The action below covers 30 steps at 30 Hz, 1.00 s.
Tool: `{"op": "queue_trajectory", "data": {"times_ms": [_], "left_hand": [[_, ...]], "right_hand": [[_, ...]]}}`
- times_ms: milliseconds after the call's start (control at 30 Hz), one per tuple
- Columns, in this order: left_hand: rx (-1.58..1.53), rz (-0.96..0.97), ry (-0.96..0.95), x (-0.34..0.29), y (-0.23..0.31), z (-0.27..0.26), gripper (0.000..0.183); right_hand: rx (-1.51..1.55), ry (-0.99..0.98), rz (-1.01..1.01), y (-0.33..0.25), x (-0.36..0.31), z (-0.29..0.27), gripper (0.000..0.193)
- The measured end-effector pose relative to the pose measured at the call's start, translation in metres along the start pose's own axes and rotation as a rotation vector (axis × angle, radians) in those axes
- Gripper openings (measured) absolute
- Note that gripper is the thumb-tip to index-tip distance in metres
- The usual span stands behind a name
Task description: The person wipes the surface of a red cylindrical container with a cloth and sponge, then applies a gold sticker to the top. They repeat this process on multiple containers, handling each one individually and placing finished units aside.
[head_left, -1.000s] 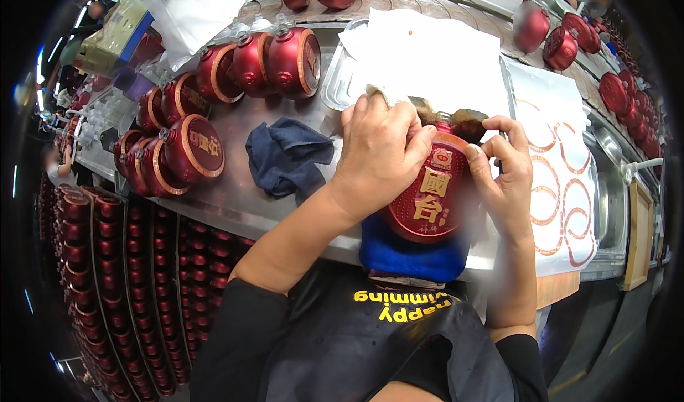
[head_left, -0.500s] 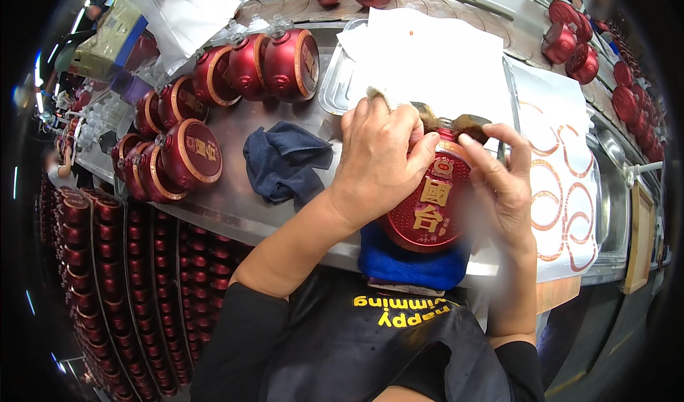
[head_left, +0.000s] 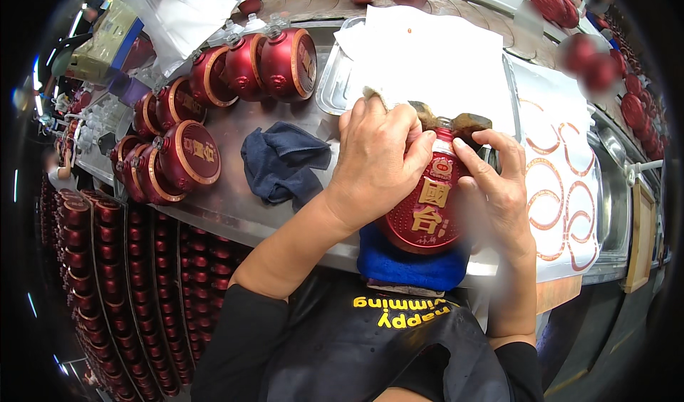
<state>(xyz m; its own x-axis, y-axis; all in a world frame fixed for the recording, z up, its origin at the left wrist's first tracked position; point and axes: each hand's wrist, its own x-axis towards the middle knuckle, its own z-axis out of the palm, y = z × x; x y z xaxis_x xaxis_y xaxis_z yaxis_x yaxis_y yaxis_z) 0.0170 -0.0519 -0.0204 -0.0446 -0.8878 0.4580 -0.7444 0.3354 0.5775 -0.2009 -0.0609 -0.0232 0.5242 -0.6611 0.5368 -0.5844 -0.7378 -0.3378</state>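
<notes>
A round, flattened red bottle (head_left: 420, 217) with raised gold characters leans in front of me, its neck pointing away. Its base end rests on a folded blue cloth (head_left: 410, 259), and brown fuzzy pads flank the neck (head_left: 470, 123). My left hand (head_left: 377, 160) is curled at the bottle's left shoulder, thumb by the neck; a scrap of whitish cloth (head_left: 375, 98) pokes out from its fingers. On the right shoulder, my right hand (head_left: 499, 181) has its index fingertip against the bottle near a pale band below the neck, thumb bent at the side. Its other fingers are partly hidden.
Several finished-looking red bottles (head_left: 288, 64) stand at the left beside a crumpled dark blue cloth (head_left: 285, 161). White paper (head_left: 427, 53) covers a metal tray (head_left: 333, 81). On the right lies a sheet of orange ring-shaped strips (head_left: 545, 167). A conveyor (head_left: 299, 3) runs behind.
My right index finger has come down closer to the bottle's neck, and the orange strip by the neck now shows as a pale band. Bottles on the conveyor have shifted right.
</notes>
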Motion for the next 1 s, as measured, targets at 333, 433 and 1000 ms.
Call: {"op": "queue_trajectory", "data": {"times_ms": [333, 433, 1000], "left_hand": [[0.023, -0.004, -0.001, 0.0017, 0.0022, 0.0009, 0.016], [0.019, 0.0, 0.003, 0.002, 0.0022, 0.0009, 0.016], [0.024, 0.015, 0.006, 0.0015, 0.0009, 0.0015, 0.016]], "right_hand": [[0.005, 0.004, -0.026, 0.0013, 0.0001, 0.0034, 0.037], [-0.005, 0.0, -0.027, 0.0008, 0.0024, 0.0019, 0.037], [0.044, 0.0, -0.025, -0.0004, -0.0023, 0.0032, 0.036]]}}
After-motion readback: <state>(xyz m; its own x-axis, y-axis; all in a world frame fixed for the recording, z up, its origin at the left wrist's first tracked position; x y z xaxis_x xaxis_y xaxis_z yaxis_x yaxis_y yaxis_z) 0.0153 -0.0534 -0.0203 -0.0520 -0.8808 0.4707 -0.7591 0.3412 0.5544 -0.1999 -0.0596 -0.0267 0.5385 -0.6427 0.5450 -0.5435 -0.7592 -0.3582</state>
